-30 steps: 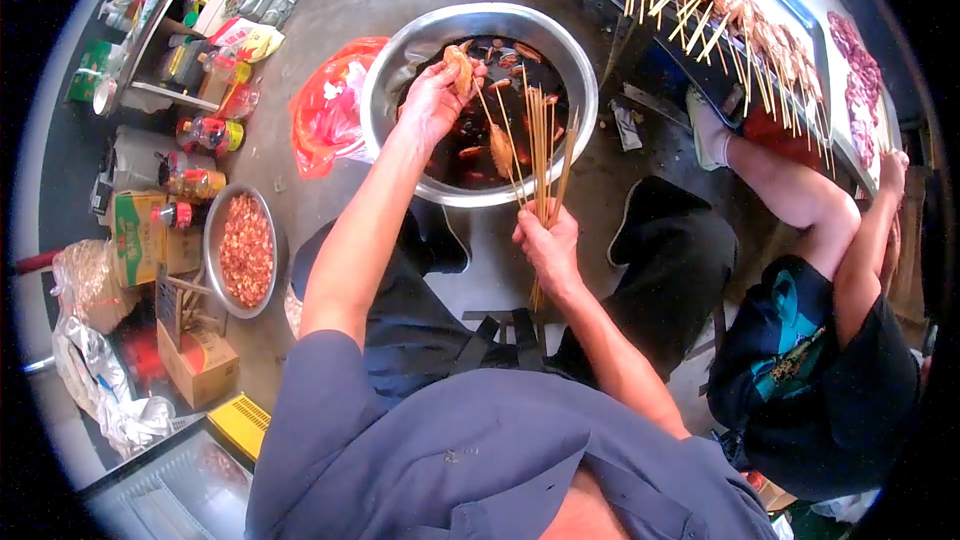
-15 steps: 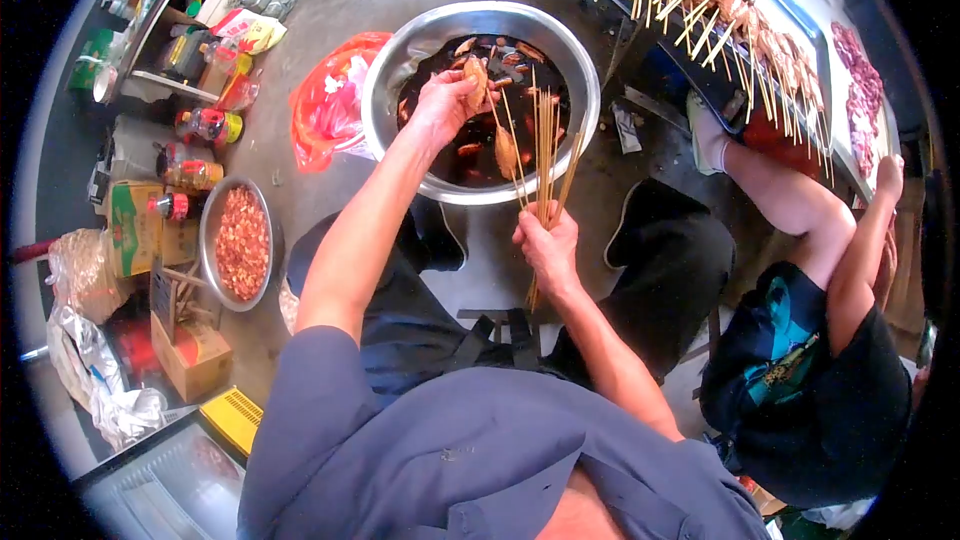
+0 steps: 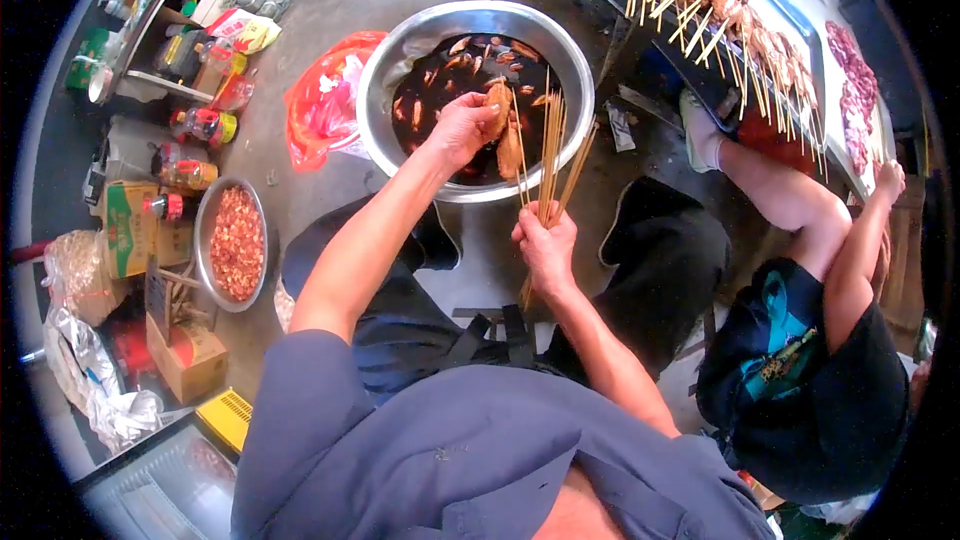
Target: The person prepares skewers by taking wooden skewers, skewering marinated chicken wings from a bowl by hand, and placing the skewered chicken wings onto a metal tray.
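Observation:
My left hand (image 3: 468,128) is closed on a brown, sauce-coated chicken wing (image 3: 498,105), held over the near part of a large steel basin (image 3: 378,105). Dark liquid (image 3: 452,85) fills the basin's bottom, with several meat pieces in it. My right hand (image 3: 547,242), just outside the near rim, is wrapped around a bundle of bamboo skewers (image 3: 550,155) pointing up and away. Another wing (image 3: 510,152) is threaded on one thin skewer at the bundle's left. The wing in my left hand is right by this skewer's tip; whether it is pierced I cannot tell.
Left of the basin sits a red plastic bag (image 3: 318,105). A steel bowl of diced meat (image 3: 237,245) stands farther left, beside bottles (image 3: 205,125) and cartons (image 3: 190,360). At right, a tray (image 3: 815,60) holds skewered meat; another person's leg (image 3: 775,185) is close by.
My left hand has moved down and slightly right with the wing, toward the skewer tip. My right hand stays nearly in place. The view has shifted slightly.

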Demonstrator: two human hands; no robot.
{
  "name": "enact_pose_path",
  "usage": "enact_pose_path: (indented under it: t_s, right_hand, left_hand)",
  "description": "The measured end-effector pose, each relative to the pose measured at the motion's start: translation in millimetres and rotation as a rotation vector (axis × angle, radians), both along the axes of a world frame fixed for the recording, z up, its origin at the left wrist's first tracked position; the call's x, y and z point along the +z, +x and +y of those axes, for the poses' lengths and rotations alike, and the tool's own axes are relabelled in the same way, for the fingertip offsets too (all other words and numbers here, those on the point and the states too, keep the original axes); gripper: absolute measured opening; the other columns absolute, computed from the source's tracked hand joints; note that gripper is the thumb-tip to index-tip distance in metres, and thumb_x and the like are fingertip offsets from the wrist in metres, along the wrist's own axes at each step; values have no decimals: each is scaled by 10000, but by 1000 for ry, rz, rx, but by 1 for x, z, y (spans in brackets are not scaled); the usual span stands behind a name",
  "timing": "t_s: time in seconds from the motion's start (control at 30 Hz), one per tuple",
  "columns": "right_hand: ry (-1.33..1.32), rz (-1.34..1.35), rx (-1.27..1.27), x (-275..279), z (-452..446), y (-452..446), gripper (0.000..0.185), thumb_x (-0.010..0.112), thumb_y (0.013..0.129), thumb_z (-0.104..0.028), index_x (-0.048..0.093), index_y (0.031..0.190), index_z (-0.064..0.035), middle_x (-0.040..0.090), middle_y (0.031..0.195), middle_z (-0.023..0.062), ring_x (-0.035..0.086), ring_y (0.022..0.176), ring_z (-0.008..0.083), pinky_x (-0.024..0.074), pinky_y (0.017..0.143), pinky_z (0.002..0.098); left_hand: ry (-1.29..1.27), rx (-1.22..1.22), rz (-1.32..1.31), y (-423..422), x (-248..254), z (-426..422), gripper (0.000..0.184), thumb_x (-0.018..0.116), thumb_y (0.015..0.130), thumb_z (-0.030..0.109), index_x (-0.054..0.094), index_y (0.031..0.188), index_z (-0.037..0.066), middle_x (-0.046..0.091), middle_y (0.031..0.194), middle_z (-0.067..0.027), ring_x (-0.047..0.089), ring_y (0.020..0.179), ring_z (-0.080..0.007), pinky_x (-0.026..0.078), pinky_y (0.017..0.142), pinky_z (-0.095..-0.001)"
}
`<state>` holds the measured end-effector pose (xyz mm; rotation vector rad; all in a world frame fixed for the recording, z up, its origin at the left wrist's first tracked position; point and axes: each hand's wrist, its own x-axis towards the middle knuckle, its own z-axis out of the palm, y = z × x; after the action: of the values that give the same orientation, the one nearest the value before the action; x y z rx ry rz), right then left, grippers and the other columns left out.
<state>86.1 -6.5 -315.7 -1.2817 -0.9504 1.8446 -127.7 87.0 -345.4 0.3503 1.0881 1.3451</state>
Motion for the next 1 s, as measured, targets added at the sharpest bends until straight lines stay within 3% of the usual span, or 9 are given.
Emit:
enact_pose_path:
  t_s: [0.23, 0.33, 0.63, 0.77, 0.83, 0.87, 1.0]
  right_hand:
    - [5, -30, -1, 3, 14, -5, 85, 588, 871, -112, 547, 910, -48, 577, 642, 18, 494, 520, 76, 377, 463, 220]
    - [-19, -15, 10, -3, 5, -4, 82, 588, 870, -107, 548, 911, -48, 579, 643, 19, 502, 526, 83, 384, 469, 227]
    - [-5, -20, -8, -5, -4, -8, 77, 582, 871, -96, 547, 915, -43, 579, 642, 24, 518, 533, 95, 398, 475, 242]
    - [1, -35, 13, 2, 3, -12, 83, 581, 873, -100, 545, 924, -45, 577, 643, 22, 515, 531, 93, 400, 477, 242]
    - [27, -38, -1, 3, 9, -16, 87, 574, 876, -103, 541, 933, -46, 570, 642, 17, 507, 528, 91, 394, 479, 238]
    - [27, -38, -2, 4, 11, -16, 87, 574, 876, -103, 541, 933, -46, 570, 642, 17, 507, 528, 91, 394, 479, 238]
    - [42, 29, 2, 3, 11, -19, 90, 570, 878, -109, 539, 936, -48, 563, 639, 12, 499, 530, 87, 387, 483, 233]
  left_hand:
    - [21, 51, -43, 11, 21, -2, 150, 590, 866, 22, 532, 1001, 56, 641, 919, -88, 652, 833, -220, 519, 754, -340]
    - [29, 41, 38, 7, -2, -1, 199, 575, 881, 30, 529, 1073, 60, 642, 957, -90, 644, 853, -218, 548, 763, -358]
    - [30, 24, 258, 11, -3, -7, 170, 589, 890, 58, 543, 1052, 82, 640, 943, -48, 628, 849, -161, 533, 703, -311]
    - [64, 52, 269, 13, 4, -7, 188, 591, 901, 76, 532, 1080, 84, 635, 939, -55, 624, 868, -161, 535, 727, -317]
    - [91, 41, 137, 16, 26, -8, 253, 601, 901, 82, 501, 1133, 89, 635, 954, -67, 631, 859, -175, 543, 753, -334]
    - [116, 0, 168, 14, 26, -10, 345, 609, 887, 59, 449, 1191, 85, 634, 985, -103, 648, 859, -217, 554, 782, -373]
    - [156, -64, 117, 12, 28, -17, 384, 600, 877, 23, 418, 1210, 77, 632, 999, -138, 658, 864, -260, 560, 787, -406]
